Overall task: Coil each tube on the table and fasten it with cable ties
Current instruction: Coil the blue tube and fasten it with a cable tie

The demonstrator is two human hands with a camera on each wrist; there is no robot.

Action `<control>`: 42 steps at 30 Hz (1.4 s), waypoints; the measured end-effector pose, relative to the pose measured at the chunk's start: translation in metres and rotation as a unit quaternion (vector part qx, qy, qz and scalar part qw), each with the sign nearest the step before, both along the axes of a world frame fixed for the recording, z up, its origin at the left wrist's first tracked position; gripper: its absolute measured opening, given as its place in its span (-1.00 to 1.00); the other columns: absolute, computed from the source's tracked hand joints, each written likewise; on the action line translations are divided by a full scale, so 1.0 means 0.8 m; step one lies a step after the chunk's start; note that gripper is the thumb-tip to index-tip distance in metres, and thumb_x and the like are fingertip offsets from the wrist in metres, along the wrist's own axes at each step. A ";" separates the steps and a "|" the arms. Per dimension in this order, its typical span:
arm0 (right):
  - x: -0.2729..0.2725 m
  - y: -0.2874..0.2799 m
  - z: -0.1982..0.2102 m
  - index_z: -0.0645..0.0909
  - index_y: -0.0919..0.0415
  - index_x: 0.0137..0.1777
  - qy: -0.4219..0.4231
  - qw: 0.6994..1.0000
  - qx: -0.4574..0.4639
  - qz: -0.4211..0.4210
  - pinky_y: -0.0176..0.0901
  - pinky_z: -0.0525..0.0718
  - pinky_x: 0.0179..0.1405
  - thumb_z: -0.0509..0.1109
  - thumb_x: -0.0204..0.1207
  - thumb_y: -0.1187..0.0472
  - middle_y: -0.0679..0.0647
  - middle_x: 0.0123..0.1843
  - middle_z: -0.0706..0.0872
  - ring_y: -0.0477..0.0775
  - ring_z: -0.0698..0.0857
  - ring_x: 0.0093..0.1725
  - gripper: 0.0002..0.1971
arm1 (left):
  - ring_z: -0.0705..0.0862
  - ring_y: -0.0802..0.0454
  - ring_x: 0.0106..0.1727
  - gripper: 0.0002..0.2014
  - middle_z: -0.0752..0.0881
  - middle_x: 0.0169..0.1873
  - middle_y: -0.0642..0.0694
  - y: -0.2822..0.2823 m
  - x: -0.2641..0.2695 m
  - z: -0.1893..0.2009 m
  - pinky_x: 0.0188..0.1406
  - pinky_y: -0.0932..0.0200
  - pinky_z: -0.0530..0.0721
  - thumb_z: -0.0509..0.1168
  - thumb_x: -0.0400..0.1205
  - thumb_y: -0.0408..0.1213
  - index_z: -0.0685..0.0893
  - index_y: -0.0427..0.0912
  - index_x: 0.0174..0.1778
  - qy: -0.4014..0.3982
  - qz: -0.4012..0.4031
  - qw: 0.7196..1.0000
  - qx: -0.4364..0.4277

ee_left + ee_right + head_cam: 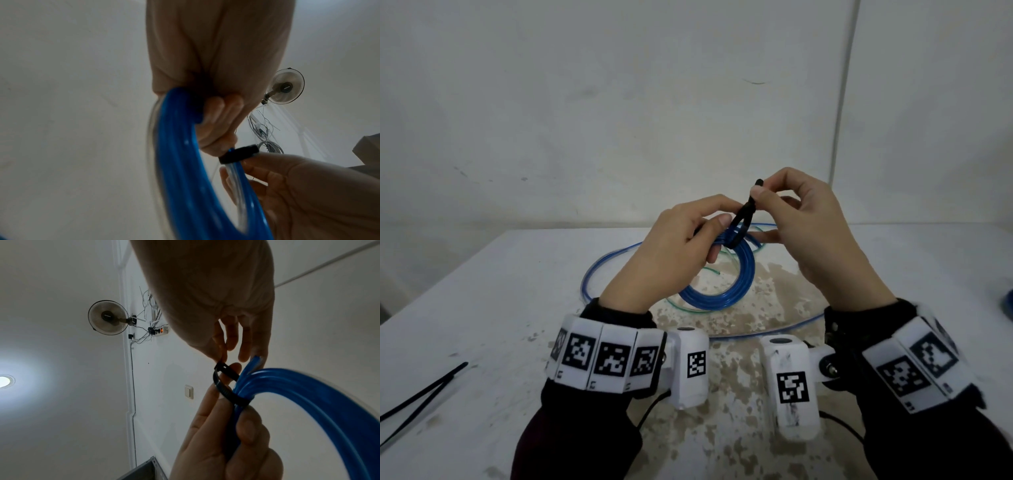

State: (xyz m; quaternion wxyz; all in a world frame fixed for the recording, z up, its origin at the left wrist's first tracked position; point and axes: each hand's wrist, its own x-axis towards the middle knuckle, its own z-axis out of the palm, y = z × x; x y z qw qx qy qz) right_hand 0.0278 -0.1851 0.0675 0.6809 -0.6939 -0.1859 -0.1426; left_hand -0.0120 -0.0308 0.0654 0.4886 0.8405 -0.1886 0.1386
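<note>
A blue tube coil (726, 291) hangs above the white table (482, 291), held at its top. My left hand (709, 226) grips the coil's strands, fingers curled round them; the coil (180, 154) also fills the left wrist view. A black cable tie (743, 219) loops loosely round the bundle. My right hand (760, 193) pinches the tie's free end between thumb and forefinger, just above the loop. In the right wrist view the tie (224, 386) circles the blue strands (298, 394) with slack in it.
More blue and clear tube (599, 270) lies loose on the table behind and under the coil, with a thin green-tinted tube (709, 272) among it. Two spare black cable ties (421, 394) lie at the left front. A blue object (1008, 301) sits at the right edge.
</note>
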 end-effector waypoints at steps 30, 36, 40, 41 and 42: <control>-0.009 -0.015 0.013 0.49 0.30 -0.25 -0.024 0.996 -0.082 0.012 -0.24 0.66 -0.43 0.41 0.57 0.23 0.30 -0.21 0.65 0.08 0.66 -0.24 -0.77 | 0.32 0.07 -0.59 -0.77 0.41 -0.54 -0.16 -0.016 -0.013 0.010 -0.63 0.34 0.30 0.17 0.73 -0.28 0.73 -0.11 -0.13 0.003 -0.013 0.998 -0.056; -0.016 -0.014 0.018 0.54 0.28 -0.26 -0.026 0.993 -0.101 0.052 -0.17 0.76 -0.27 0.43 0.55 0.19 0.17 -0.27 0.69 0.00 0.70 -0.29 -0.78 | 0.32 -0.02 -0.56 -0.77 0.58 -0.43 -0.47 -0.014 -0.015 0.016 -0.59 0.27 0.34 0.34 0.62 -0.09 0.74 -0.16 -0.22 0.004 0.020 0.997 -0.068; -0.014 -0.002 0.009 0.49 0.28 -0.29 -0.041 0.997 -0.064 0.002 -0.19 0.69 -0.41 0.42 0.56 0.24 0.30 -0.27 0.67 0.11 0.66 -0.26 -0.76 | 0.32 0.01 -0.55 -0.78 0.49 -0.60 -0.24 -0.020 -0.015 0.010 -0.48 0.22 0.30 0.36 0.62 -0.13 0.68 -0.14 -0.30 -0.052 0.055 0.997 -0.031; -0.012 0.000 0.006 0.48 0.25 -0.32 -0.040 0.997 -0.061 -0.008 -0.18 0.68 -0.43 0.42 0.55 0.25 0.30 -0.30 0.65 0.14 0.65 -0.27 -0.76 | 0.30 0.08 -0.59 -0.77 0.42 -0.68 -0.06 -0.024 -0.015 0.008 -0.50 0.23 0.29 0.36 0.62 -0.13 0.66 -0.14 -0.33 -0.059 0.064 0.996 -0.019; -0.011 0.001 0.005 0.48 0.22 -0.33 -0.040 0.997 -0.064 -0.013 -0.18 0.67 -0.43 0.42 0.54 0.25 0.29 -0.31 0.66 0.15 0.65 -0.28 -0.75 | 0.28 0.13 -0.61 -0.76 0.39 -0.71 0.02 -0.026 -0.015 0.006 -0.51 0.25 0.27 0.35 0.62 -0.13 0.64 -0.13 -0.34 -0.065 0.075 0.995 -0.005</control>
